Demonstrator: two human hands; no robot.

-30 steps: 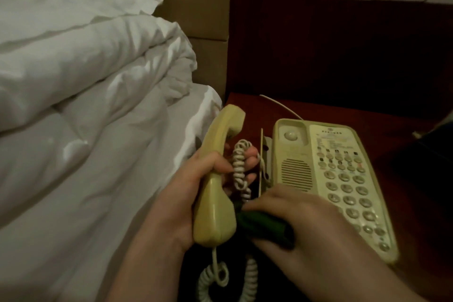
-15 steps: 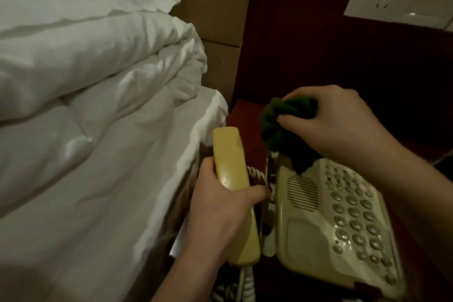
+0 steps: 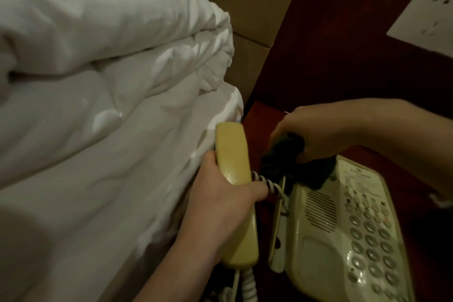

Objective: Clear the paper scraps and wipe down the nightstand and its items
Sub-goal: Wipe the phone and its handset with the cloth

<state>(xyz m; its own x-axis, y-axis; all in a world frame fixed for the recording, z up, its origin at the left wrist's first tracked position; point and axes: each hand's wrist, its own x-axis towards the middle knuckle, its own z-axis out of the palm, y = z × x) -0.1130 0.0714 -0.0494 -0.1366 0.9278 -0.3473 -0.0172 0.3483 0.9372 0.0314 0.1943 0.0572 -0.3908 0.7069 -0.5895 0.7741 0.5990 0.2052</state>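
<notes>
My left hand point(image 3: 224, 206) grips a yellowed telephone handset point(image 3: 232, 154), held off its cradle to the left of the beige phone base point(image 3: 326, 262). A coiled cord point(image 3: 269, 184) runs from the handset toward the base. My right hand point(image 3: 316, 130) holds a bunched dark green cloth point(image 3: 294, 167) and presses it against the top left end of the phone base. The base sits on the dark red nightstand point(image 3: 259, 115). No paper scraps show in this view.
A white duvet and sheet point(image 3: 98, 105) fill the left, right beside the nightstand. A tan headboard panel point(image 3: 252, 2) and dark red wall stand behind. A white wall socket plate point(image 3: 426, 14) is at the upper right.
My right hand has carried the cloth from near the handset's lower end up to the top of the phone base, then down onto it. My left hand has turned the handset back-side up.
</notes>
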